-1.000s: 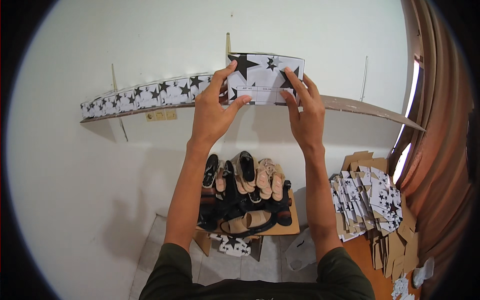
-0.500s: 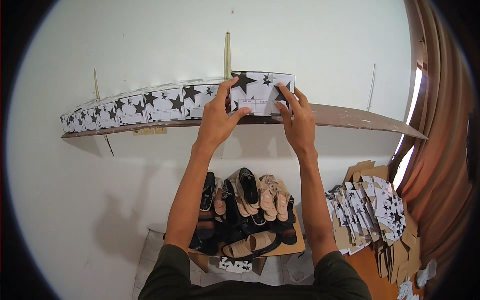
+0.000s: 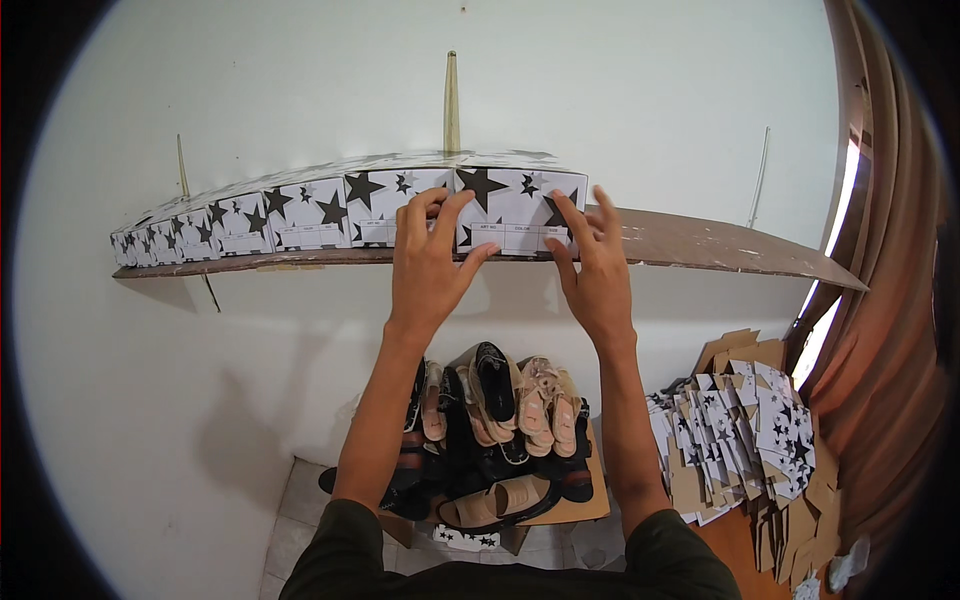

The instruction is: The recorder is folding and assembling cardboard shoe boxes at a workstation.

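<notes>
A white shoe box (image 3: pixel 520 205) with black and grey stars rests on the brown wall shelf (image 3: pixel 720 243), at the right end of a row of matching boxes (image 3: pixel 308 215). My left hand (image 3: pixel 428 250) is at its front left part, thumb and index fingertip against the front face, the other fingers bent before the neighbouring box. My right hand (image 3: pixel 592 245) is at the front right edge, with thumb and a fingertip on the face and another finger raised beyond the edge. Both hands have their fingers apart, and neither grips the box.
Below stands a small wooden table (image 3: pixel 598 480) piled with sandals and shoes (image 3: pixel 500 400). Flat star-printed cartons (image 3: pixel 740 425) are heaped at the lower right. A brown curtain (image 3: pixel 885 330) hangs along the right. An upright bracket (image 3: pixel 452 100) rises above the shelf.
The box has come down and back onto the shelf, level with the row. My hands have moved slightly lower, with fingers now loosened on its front face.
</notes>
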